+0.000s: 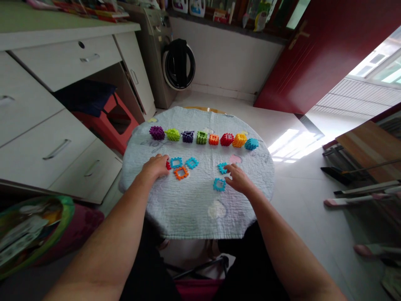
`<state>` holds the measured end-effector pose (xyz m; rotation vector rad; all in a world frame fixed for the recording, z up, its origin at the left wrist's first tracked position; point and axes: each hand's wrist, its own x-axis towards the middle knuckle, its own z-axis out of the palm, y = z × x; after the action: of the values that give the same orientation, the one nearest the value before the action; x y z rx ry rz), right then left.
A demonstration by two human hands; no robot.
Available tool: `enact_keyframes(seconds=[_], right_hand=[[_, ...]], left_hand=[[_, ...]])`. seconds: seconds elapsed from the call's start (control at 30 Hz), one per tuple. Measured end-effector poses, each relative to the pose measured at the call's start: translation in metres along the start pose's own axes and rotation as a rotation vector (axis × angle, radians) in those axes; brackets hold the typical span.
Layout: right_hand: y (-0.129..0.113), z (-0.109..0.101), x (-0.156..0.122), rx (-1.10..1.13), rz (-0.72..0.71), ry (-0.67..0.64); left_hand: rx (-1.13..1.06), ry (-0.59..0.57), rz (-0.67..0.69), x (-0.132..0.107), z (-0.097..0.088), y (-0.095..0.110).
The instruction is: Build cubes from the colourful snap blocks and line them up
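Red stool (dark cloth atop, probably).

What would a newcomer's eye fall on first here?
Probably the row of bright blocks across the far part of the cloth. Nearer in, the left hand partly covers a red piece; the right hand is at a blue frame. A big red door stands upper right.

Red piece partly hidden, blue toothed frame
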<state>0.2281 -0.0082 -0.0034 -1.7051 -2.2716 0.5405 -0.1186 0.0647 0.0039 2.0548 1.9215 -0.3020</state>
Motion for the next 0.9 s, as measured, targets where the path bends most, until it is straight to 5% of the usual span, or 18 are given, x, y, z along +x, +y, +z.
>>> enact_keyframes(seconds=[0.07,0.4,0.67,0.9], right_hand=[[0.002,-0.001,-0.001,-0.018,0.006,0.055],[-0.03,0.021,-0.009,-0.243,-0.04,-0.192],[0.02,-0.004,0.024,-0.161,-0.027,0.075],[0.034,0.008,0.048,-0.121,-0.088,-0.009]], left_hand=[[0.003,0.002,0.008,0.0,0.001,-0.001],[0.016,0.011,0.001,-0.003,0.0,0.002],[0.01,0.003,-0.005,-0.003,-0.002,0.005],[0.007,0.011,0.001,-0.001,0.0,0.004]])
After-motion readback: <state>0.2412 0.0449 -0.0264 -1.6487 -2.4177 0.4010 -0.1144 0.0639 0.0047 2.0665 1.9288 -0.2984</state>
